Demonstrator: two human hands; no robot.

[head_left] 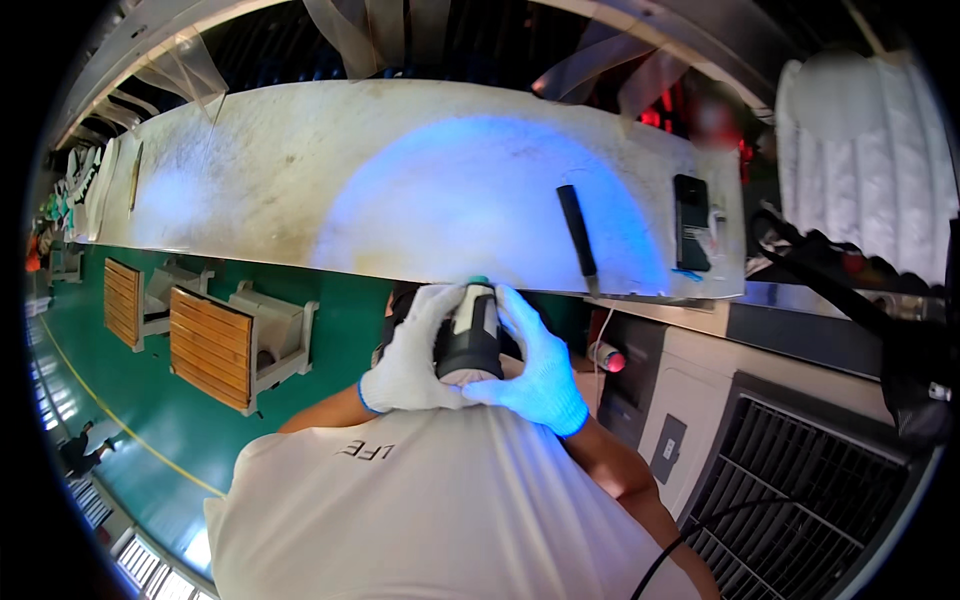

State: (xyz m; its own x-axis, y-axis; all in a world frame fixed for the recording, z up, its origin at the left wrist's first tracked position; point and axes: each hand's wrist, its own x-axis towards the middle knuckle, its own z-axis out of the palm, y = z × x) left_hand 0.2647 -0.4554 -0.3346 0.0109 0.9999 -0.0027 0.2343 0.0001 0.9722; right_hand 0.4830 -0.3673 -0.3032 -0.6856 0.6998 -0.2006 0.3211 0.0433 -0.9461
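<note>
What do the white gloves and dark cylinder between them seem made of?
White blue-edged gloves: probably matte knit fabric, from their soft, textured look.
Dark cylinder with green top: perhaps smooth plastic or coated metal; its even surface leaves that open.

Tool (573, 230) and phone (691, 222) on the table (270, 190), right of the handheld item (471, 340).

Head-worn fisheye, downward over hands (545, 372)
</note>
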